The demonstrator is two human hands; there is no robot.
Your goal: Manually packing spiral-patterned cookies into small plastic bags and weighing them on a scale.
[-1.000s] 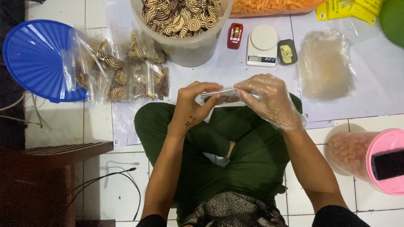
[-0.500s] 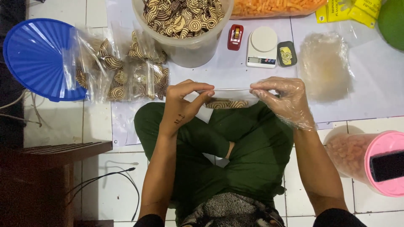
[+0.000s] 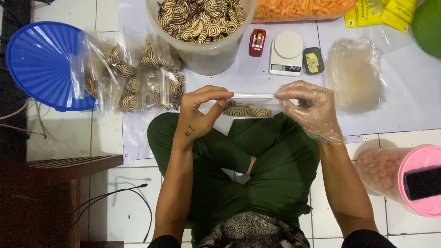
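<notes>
Since half a second ago the two hands have drawn a little further apart along the top edge of the small clear bag [image 3: 250, 103], which now hangs stretched flat between them; a second ago they were bunched close together over it.

Head view, taking the digital scale [image 3: 285, 53] as the landmark. The left hand [image 3: 197, 115], bare, sits below and to the left of the scale, thumb and forefinger pinched shut on the left end of the bag's mouth. The right hand [image 3: 310, 108], in a loose transparent glove, is just below the scale and pinches the right end, its other fingers curled in. The bag itself lies straight below the scale, above the crossed green-trousered legs [image 3: 257, 160], with a few brown-and-cream spiral biscuits showing through it (how many, I cannot tell).

Left of the scale stands a red tape dispenser [image 3: 257, 42], and beyond that a big translucent tub [image 3: 206, 57] heaped with the same spiral biscuits. Further left lie several filled bags of biscuits [image 3: 138, 76], partly over a blue round lid [image 3: 41, 64]. Just right of the scale is a small dark tin [image 3: 313, 60], then a flat pile of empty plastic bags [image 3: 356, 73]. Well below and right stands a pink-lidded jar [image 3: 404, 177].
</notes>
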